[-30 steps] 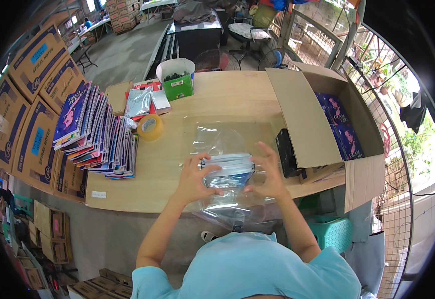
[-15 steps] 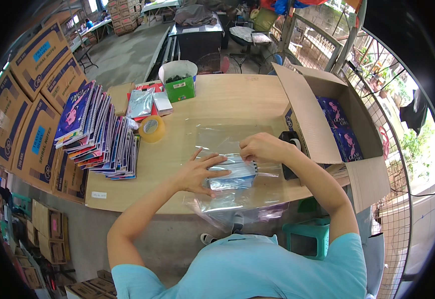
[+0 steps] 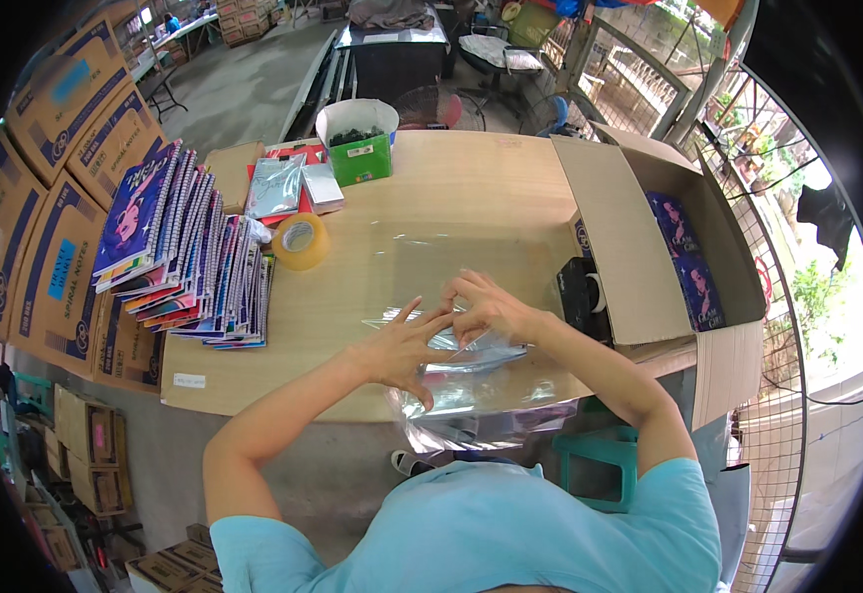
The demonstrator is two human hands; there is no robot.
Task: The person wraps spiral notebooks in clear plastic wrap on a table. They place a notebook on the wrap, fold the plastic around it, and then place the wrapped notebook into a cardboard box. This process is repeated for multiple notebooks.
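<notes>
A bundle of spiral notebooks [image 3: 491, 354] with pale page edges lies at the table's front middle, mostly hidden under shiny film and my hands. Clear plastic film [image 3: 446, 427] covers it and droops over the front edge. My left hand [image 3: 402, 348] rests on the bundle's left part with fingers spread. Close beside its fingertips, my right hand [image 3: 488, 311] is closed, its fingers curled and pinched together over the bundle. It seems to grip a fold of the film, though the fingers partly hide this.
Left stand piled spiral notebooks [image 3: 189, 252] and stacked cartons [image 3: 66, 232]. Behind are a tape roll [image 3: 315, 254], packets [image 3: 275, 188] and a green box [image 3: 362, 163]. To the right are a black tape dispenser [image 3: 578, 296] and an open carton [image 3: 609, 247] holding purple notebooks. A green stool [image 3: 600, 460] stands below.
My right hand has moved left from the bundle's right end to beside my left fingertips. Film now covers more of the bundle. My left hand stays spread on it.
</notes>
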